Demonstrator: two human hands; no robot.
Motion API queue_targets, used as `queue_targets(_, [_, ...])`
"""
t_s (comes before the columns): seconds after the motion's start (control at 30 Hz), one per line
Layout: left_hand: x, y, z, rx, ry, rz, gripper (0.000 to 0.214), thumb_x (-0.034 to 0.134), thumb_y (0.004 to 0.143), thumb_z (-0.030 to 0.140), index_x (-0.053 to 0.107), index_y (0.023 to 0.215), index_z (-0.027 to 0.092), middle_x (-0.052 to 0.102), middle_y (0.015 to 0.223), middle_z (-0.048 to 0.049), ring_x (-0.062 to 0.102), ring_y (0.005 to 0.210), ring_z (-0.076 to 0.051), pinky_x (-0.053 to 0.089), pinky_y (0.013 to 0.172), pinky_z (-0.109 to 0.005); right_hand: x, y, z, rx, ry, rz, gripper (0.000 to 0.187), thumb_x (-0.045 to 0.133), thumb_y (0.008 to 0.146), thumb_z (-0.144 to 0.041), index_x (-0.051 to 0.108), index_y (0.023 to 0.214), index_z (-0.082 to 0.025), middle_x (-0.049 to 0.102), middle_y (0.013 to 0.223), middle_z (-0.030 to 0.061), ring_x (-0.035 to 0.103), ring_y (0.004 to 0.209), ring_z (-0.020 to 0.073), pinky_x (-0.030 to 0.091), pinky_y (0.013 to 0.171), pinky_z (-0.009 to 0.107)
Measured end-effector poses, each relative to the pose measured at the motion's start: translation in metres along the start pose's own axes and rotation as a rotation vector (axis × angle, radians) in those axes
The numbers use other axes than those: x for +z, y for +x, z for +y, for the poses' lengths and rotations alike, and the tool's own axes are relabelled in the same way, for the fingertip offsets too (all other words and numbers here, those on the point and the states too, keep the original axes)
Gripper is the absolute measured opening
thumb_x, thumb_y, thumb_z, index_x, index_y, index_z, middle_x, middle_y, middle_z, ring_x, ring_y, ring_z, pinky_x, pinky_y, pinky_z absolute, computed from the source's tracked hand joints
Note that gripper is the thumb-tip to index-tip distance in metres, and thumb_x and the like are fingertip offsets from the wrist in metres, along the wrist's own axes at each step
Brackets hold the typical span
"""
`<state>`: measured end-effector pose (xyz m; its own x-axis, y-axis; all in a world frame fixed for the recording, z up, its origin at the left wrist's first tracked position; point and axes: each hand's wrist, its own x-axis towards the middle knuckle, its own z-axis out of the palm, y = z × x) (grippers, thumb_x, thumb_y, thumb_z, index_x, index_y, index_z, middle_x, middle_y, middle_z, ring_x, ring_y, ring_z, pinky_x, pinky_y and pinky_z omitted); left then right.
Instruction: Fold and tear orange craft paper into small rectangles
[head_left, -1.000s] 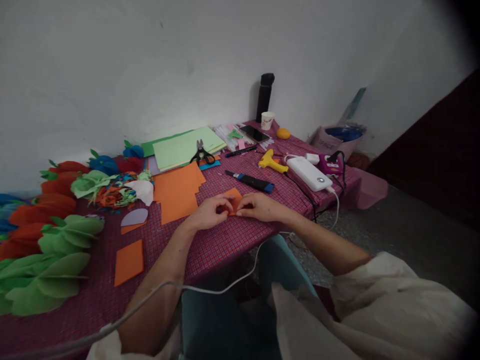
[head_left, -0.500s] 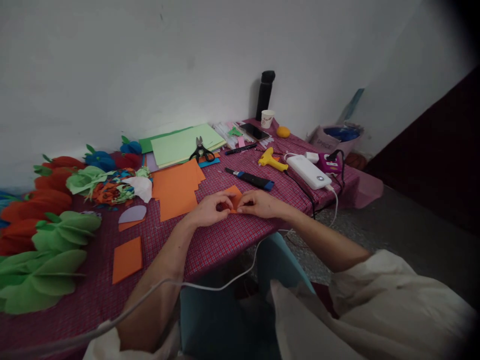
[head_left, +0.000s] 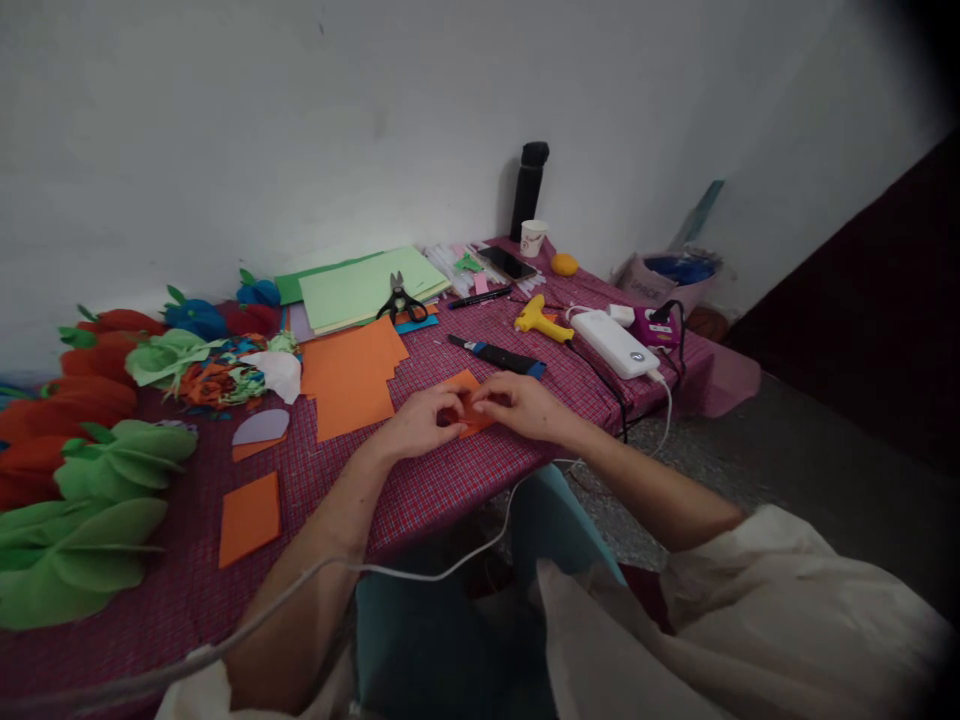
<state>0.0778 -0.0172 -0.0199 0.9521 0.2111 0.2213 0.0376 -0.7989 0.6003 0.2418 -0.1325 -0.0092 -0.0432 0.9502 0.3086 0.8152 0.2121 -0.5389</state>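
Between my hands, near the table's front edge, lies a small piece of orange paper (head_left: 474, 418). My left hand (head_left: 424, 422) is curled, its thumb and fingers closed on the paper's left side. From the right, my right hand (head_left: 521, 405) pinches the same paper with bent fingers. Both hands partly cover the sheet. Just behind them rests a utility knife (head_left: 501, 357) with a dark handle and blue end. Larger orange sheets (head_left: 349, 380) lie to the left of my left hand.
Black scissors (head_left: 400, 299) sit on light green sheets (head_left: 360, 285). A yellow glue gun (head_left: 541, 320), a white power bank (head_left: 615, 343) and a purple power strip (head_left: 658, 326) stand to the right. Paper pumpkins (head_left: 97, 400) and scraps (head_left: 225, 375) fill the left. A white cable (head_left: 420, 577) crosses in front.
My right hand's fingers have shifted slightly up and left over the orange paper. More of the paper's lower part shows between the hands. The whole view has moved slightly.
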Motion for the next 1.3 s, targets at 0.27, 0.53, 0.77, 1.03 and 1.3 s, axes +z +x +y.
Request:
queue_targets(0.27, [0.005,0.0,0.002,0.006,0.097,0.034,0.033,0.053,0.071,0.017,0.054,0.104,0.018,0.055,0.111,-0.0054,0.048,0.105,-0.017,0.036,0.092,-0.032,-0.025,0.02,0.041,0.205,-0.51,0.083,0.036,0.055,0.073,-0.032,0.054,0.104,-0.014,0.055,0.101,0.0109,0.045,0.097,0.0228,0.032,0.086,0.036])
queue_targets(0.53, [0.008,0.002,0.002,0.032,0.19,-0.007,0.03,0.039,0.083,0.023,0.055,0.107,0.02,0.057,0.112,-0.0035,0.046,0.109,-0.015,0.032,0.096,-0.035,-0.031,0.012,0.038,0.22,-0.415,0.051,0.044,0.054,0.07,-0.022,0.049,0.113,-0.015,0.053,0.101,0.0106,0.047,0.094,0.0208,0.035,0.082,0.033])
queue_targets(0.77, [0.009,0.002,0.0,0.043,0.21,0.0,0.031,0.038,0.081,0.016,0.054,0.108,0.018,0.056,0.113,-0.0039,0.047,0.107,-0.014,0.033,0.096,-0.031,-0.065,-0.086,-0.024,0.186,-0.218,-0.087,0.047,0.049,0.074,-0.023,0.043,0.121,-0.022,0.053,0.087,0.0061,0.051,0.076,0.0165,0.042,0.069,0.031])
queue_targets(1.03, [0.01,0.003,-0.001,0.032,0.232,-0.003,0.034,0.04,0.078,0.013,0.053,0.109,0.017,0.056,0.112,-0.0046,0.046,0.108,-0.016,0.033,0.096,-0.032,-0.045,-0.1,-0.05,0.171,-0.252,-0.153,0.048,0.05,0.072,-0.019,0.045,0.119,-0.025,0.053,0.092,0.0069,0.049,0.084,0.0182,0.041,0.074,0.032])
queue_targets(1.3, [0.01,0.003,0.0,0.011,0.235,-0.003,0.042,0.04,0.071,0.008,0.052,0.111,0.018,0.055,0.113,-0.0038,0.045,0.109,-0.016,0.031,0.098,-0.033,-0.026,-0.097,-0.045,0.241,-0.371,-0.069,0.044,0.049,0.073,-0.023,0.046,0.117,-0.022,0.051,0.086,0.0072,0.048,0.081,0.0192,0.041,0.071,0.032])
